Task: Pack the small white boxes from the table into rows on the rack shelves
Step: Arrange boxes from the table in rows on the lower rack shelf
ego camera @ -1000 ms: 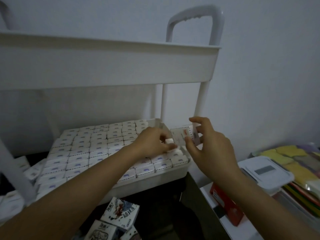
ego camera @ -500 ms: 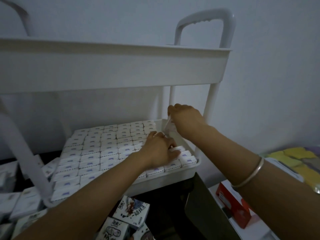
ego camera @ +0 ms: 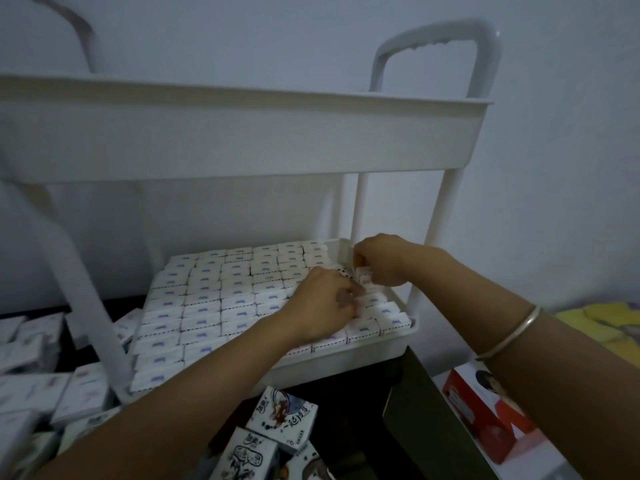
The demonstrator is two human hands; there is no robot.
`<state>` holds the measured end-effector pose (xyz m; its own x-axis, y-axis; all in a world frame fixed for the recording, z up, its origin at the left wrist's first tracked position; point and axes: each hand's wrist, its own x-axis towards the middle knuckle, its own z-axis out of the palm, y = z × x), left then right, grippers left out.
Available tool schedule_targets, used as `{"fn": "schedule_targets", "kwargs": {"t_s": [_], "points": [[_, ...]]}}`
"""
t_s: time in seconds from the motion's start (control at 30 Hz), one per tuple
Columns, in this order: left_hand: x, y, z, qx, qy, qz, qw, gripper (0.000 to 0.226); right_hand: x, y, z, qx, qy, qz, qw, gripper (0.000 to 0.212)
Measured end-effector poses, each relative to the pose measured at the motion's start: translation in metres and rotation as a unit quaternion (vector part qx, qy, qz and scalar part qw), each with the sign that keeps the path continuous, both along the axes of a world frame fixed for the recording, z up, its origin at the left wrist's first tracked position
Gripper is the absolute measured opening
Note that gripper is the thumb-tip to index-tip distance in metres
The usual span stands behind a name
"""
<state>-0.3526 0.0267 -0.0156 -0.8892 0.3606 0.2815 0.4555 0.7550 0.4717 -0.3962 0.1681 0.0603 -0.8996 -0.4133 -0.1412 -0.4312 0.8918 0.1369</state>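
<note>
Rows of small white boxes [ego camera: 225, 292] fill the rack's lower shelf [ego camera: 346, 358]. My right hand [ego camera: 381, 259] is at the shelf's far right corner and pinches a small white box [ego camera: 364, 271], held upright against the shelf wall. Just in front of it, my left hand [ego camera: 322, 303] curls its fingers onto a box in the right-hand column [ego camera: 372, 301]; its fingertips are blurred. More loose white boxes [ego camera: 34, 382] lie on the table to the left of the rack.
The rack's upper shelf [ego camera: 242, 143] hangs low over the lower one, with posts [ego camera: 440, 230] at the right. Printed packs [ego camera: 280, 420] lie below the shelf. A red carton [ego camera: 485, 410] and yellow items [ego camera: 606, 323] sit at the right.
My right hand carried the box from in front of the rack into the shelf's far right corner and lowered it. My left hand stayed on the right-hand column. The view shifted left.
</note>
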Motion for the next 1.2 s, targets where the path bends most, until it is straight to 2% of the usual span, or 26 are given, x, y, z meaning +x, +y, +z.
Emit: {"fn": "schedule_targets", "kwargs": {"t_s": [0.1,0.27,0.4,0.5,0.6,0.67,0.73,0.9,0.97,1.03,1.13,1.2], "points": [[0.010,-0.012,0.006,0.101,0.019,0.026,0.994,0.025,-0.001,-0.003,-0.008,-0.009,-0.056,-0.005,0.998,0.039],[0.034,-0.033,0.018,0.128,-0.005,0.035,0.991,0.020,-0.002,-0.001,-0.021,-0.015,-0.094,-0.022,0.995,0.044],[0.065,-0.050,0.024,0.117,-0.011,0.047,0.992,0.020,0.005,0.003,-0.027,-0.071,-0.060,-0.041,0.995,0.048],[0.099,-0.068,0.030,0.121,-0.015,0.068,0.990,0.018,0.021,-0.002,-0.024,-0.126,0.033,-0.018,0.991,0.059],[0.141,-0.093,0.030,0.123,-0.015,0.101,0.987,0.018,0.059,-0.028,-0.021,-0.254,0.136,0.054,0.956,0.042],[0.170,-0.114,0.025,0.121,-0.020,0.138,0.983,0.020,0.095,-0.057,-0.022,-0.325,0.136,0.110,0.929,0.028],[0.201,-0.137,0.017,0.114,-0.029,0.180,0.977,0.023,0.133,-0.090,-0.023,-0.356,0.121,0.167,0.912,0.023],[0.255,-0.198,0.003,0.016,0.020,0.291,0.956,0.024,0.195,-0.170,-0.035,-0.350,0.066,0.282,0.891,0.022],[0.262,-0.223,0.004,-0.025,0.085,0.348,0.933,0.019,0.203,-0.201,-0.047,-0.330,0.038,0.286,0.899,0.029],[0.260,-0.250,0.008,-0.062,0.121,0.382,0.914,0.030,0.204,-0.229,-0.058,-0.305,0.006,0.274,0.912,0.039],[0.250,-0.289,0.015,-0.109,0.042,0.372,0.921,0.055,0.200,-0.261,-0.070,-0.269,-0.002,0.272,0.924,0.044],[0.243,-0.307,0.018,-0.129,-0.037,0.338,0.932,0.057,0.195,-0.276,-0.075,-0.241,-0.020,0.265,0.933,0.045]]}}
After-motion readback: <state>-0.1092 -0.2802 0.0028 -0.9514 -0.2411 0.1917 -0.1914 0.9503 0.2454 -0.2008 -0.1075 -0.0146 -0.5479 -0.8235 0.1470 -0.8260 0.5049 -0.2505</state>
